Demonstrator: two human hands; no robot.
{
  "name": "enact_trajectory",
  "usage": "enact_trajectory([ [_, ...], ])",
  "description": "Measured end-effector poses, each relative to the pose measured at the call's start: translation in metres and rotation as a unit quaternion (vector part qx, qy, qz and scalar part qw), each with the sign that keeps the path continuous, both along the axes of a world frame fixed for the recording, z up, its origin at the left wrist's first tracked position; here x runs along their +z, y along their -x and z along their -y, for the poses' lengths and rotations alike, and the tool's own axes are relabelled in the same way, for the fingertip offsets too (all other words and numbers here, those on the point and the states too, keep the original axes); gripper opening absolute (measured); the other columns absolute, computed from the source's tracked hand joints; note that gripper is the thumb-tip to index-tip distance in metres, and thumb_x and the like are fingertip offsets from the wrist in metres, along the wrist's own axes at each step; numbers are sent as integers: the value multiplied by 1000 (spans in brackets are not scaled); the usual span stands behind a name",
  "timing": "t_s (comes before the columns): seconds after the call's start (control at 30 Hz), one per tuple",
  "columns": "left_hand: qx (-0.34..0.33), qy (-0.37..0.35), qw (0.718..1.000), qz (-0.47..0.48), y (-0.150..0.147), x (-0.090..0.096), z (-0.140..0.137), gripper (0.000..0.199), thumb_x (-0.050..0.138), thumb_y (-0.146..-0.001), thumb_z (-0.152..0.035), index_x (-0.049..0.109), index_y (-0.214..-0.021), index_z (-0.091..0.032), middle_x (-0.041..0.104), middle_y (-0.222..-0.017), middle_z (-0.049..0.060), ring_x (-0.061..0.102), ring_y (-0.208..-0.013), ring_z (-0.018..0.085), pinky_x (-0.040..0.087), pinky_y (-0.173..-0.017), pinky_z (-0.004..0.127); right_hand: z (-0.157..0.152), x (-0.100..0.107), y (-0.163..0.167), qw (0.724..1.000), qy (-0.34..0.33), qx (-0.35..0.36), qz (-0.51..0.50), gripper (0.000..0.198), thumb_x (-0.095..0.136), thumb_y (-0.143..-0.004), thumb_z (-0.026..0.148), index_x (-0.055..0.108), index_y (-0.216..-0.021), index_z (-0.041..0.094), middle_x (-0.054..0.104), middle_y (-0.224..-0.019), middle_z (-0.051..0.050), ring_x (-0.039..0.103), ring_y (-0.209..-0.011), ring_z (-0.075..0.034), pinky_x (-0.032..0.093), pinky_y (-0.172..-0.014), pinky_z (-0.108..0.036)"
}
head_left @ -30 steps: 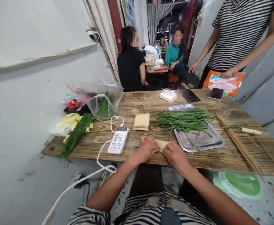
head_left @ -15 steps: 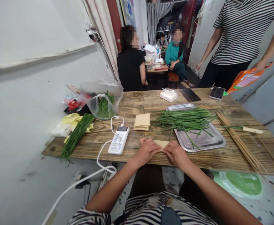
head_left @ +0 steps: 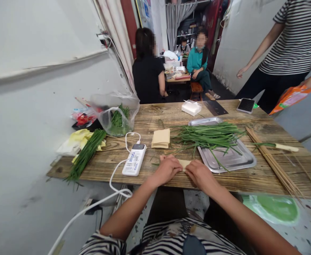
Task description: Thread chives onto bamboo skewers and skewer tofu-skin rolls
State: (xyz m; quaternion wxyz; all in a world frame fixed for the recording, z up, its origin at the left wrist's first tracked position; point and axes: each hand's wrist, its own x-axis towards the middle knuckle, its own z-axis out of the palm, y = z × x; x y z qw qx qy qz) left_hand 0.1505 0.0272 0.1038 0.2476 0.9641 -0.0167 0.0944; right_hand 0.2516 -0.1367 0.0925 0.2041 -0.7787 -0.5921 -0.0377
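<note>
Near the front edge of the table, my left hand and my right hand pinch the near edge of a pale tan tofu sheet. The sheet is partly rolled, and my fingers hide its two ends. Some green chive ends poke out beside my left fingers. Just beyond lies a stack of square tofu sheets. Long green chives lie in a loose heap across a metal tray, to the right of the stack.
A white power bank with a cable sits left of my hands. More chives and a plastic bag lie at the left. Wooden skewers and a white-handled tool are at right. Tissues stand behind; a person stands beyond.
My hands have shifted very slightly, still pinching the tofu sheet, which shows a little less of its surface. The standing person with the orange bag has moved to the right.
</note>
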Motion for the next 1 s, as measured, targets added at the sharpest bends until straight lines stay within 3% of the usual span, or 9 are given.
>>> enact_trajectory([
  [0.2,2,11,1000,-28,-5,8,-2,27,52,-90,-32,74,-77,-23,71,-80,3,55,-84,18,29,-80,36,6,1,12,992,-10,34,122,11,54,-90,16,65,-88,16,56,-79,-6,43,-78,-21,31,-67,-33],
  [0.5,60,-14,997,41,7,-3,6,24,53,-90,-34,73,-84,-23,70,-82,4,55,-87,19,29,-85,38,3,-4,5,996,-2,39,85,12,53,-91,15,63,-84,16,55,-79,-6,42,-78,-19,30,-68,-32],
  [0.77,-4,-103,992,71,10,-8,2,20,51,-91,-34,69,-89,-23,66,-86,2,52,-91,18,25,-82,37,1,-4,3,996,8,27,80,15,55,-91,15,62,-78,16,56,-78,-4,42,-76,-18,29,-69,-31],
  [1.0,-19,-147,985,87,10,-20,5,24,43,-96,-27,65,-90,-20,64,-84,3,50,-92,17,23,-83,38,-1,-3,1,997,12,25,74,20,54,-91,16,61,-73,17,55,-76,-3,42,-74,-17,28,-66,-30],
])
